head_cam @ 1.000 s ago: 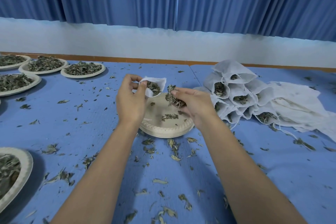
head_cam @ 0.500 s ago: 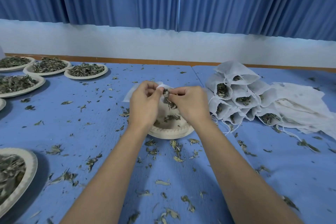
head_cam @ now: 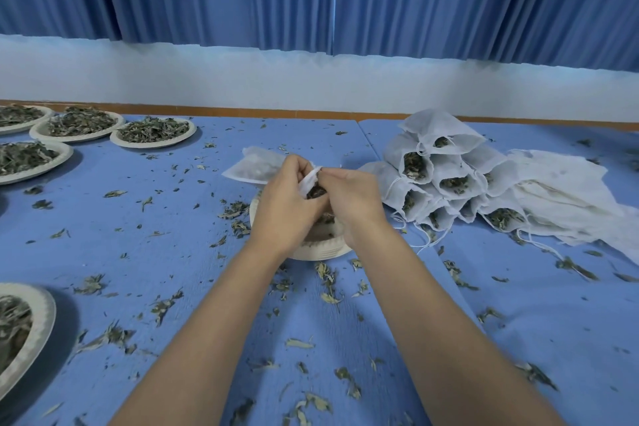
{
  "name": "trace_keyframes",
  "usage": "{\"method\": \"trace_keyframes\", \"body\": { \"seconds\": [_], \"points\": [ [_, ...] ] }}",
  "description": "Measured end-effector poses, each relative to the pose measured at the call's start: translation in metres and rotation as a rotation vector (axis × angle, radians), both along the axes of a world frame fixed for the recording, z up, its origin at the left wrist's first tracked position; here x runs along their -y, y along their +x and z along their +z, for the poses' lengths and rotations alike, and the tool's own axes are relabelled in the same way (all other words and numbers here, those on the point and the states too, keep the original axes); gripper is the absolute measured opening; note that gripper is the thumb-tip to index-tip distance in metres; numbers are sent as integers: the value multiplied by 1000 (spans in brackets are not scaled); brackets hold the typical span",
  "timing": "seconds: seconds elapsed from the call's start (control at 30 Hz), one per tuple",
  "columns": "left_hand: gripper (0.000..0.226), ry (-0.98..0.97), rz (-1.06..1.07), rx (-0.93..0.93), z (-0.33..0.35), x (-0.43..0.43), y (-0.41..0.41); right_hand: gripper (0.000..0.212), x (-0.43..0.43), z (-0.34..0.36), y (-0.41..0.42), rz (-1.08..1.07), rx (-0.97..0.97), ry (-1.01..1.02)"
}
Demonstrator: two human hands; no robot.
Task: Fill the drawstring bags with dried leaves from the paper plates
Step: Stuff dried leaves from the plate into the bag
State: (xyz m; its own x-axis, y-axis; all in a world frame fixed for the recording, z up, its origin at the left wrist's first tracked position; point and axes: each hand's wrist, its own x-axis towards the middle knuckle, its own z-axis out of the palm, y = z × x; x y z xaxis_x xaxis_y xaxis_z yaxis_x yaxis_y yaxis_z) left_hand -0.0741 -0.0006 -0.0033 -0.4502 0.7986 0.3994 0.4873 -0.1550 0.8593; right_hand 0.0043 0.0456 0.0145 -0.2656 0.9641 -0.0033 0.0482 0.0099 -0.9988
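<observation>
Both hands meet above a paper plate [head_cam: 321,249] at the middle of the blue table [head_cam: 518,322]; the left hand [head_cam: 287,201] is closed around the white drawstring bag [head_cam: 309,180], pinching its mouth, while the right hand [head_cam: 352,197] has its fingers curled at the bag's opening, pressed against a small clump of dried leaves [head_cam: 316,191] that shows dark between the two hands; whether the right hand grips the cloth or only the leaves I cannot tell. The plate beneath is nearly bare, with a few leaf bits on it. Just behind the left hand a flat, filled-looking bag [head_cam: 256,166] lies on the table. To the right, a pile of filled bags [head_cam: 446,176] is stacked with open mouths toward the camera, green-grey leaves visible inside each, drawstrings trailing onto the table; beside that pile lies a heap of limp white bags [head_cam: 567,201], their contents not visible. At the far left, four plates heaped with leaves [head_cam: 154,130] sit close together near the table's back edge; another plate [head_cam: 24,332], also holding leaves, is cut off by the frame's left edge nearer the person. Loose leaf scraps [head_cam: 328,280] are scattered across the table, thickest around the central plate and between the forearms.
</observation>
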Motion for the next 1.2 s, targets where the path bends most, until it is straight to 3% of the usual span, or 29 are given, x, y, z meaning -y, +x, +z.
{"method": "trace_keyframes", "body": {
  "seconds": [0.2, 0.37, 0.47, 0.63, 0.77, 0.93, 1.03, 1.2],
  "points": [
    [29, 31, 10, 34, -1, -1, -9, 22, 1, 13, 0, 145, -185, -270],
    [27, 46, 4, 75, -3, -2, -19, 30, 3, 22, 2, 170, -210, -305],
    [28, 57, -16, 105, -4, -2, -22, 29, 4, 25, 3, 177, -62, -197],
    [31, 102, 34, 107, -2, -1, -25, 21, 7, 23, 6, 109, 13, 27],
    [30, 118, 53, 145, 2, -1, -26, 15, 2, 15, 12, 54, 315, 314],
    [32, 110, 7, 126, 6, 1, -22, 7, -1, 10, 11, 13, 370, 507],
    [34, 128, 80, 124, 8, 0, -23, 10, -3, 12, 12, 14, 395, 556],
    [35, 29, 290, -71, 13, -7, -31, 19, -3, 19, 16, 128, 430, 537]
  ]
}}
